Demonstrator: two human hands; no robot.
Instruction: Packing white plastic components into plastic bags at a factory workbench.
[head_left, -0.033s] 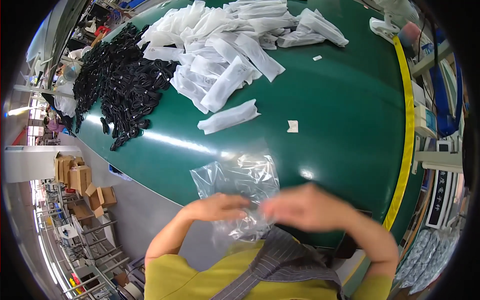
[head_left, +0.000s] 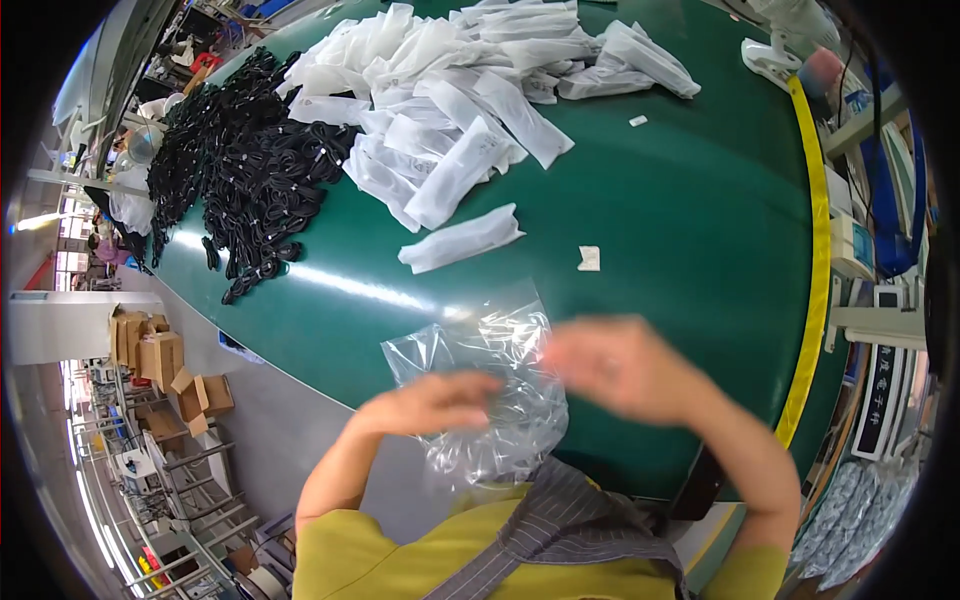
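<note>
A crumpled clear plastic bag [head_left: 515, 425] lies partly on the green table and reaches over its near edge toward my apron. My left hand [head_left: 432, 402] is at the bag's left side, its thumb and bent fingers closed on the film, the fingertips blurred. By the bag's upper right side is my right hand [head_left: 615, 368], smeared by motion; whether its fingers pinch the film does not show. Beyond the bag lies a single filled white pouch [head_left: 462, 238]. A small white slip [head_left: 589, 258] sits to its right.
Many white pouches [head_left: 460, 172] are heaped at the far middle of the green table [head_left: 680, 220]. Left of them spreads a pile of coiled black cables [head_left: 265, 190]. Yellow tape [head_left: 812, 260] runs along the right edge. Cardboard boxes [head_left: 205, 400] stand on the left beyond the table.
My right hand has moved up and slightly right, farther from my left hand. The left hand has shifted slightly up and left. The bag's right side has spread outward.
</note>
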